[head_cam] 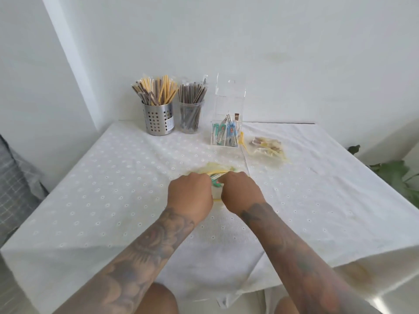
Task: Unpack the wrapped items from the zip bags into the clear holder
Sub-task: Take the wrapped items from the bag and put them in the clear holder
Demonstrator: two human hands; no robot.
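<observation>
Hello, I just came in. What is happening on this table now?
A person is unpacking wrapped items from zip bags. Both hands, left and right, are closed on a yellow-edged zip bag in the middle of the table, with green-wrapped items showing between them. A second bag lies untouched further back on the right. The clear holder beside it already contains a few wrapped items. Two cups of straws stand to its left.
</observation>
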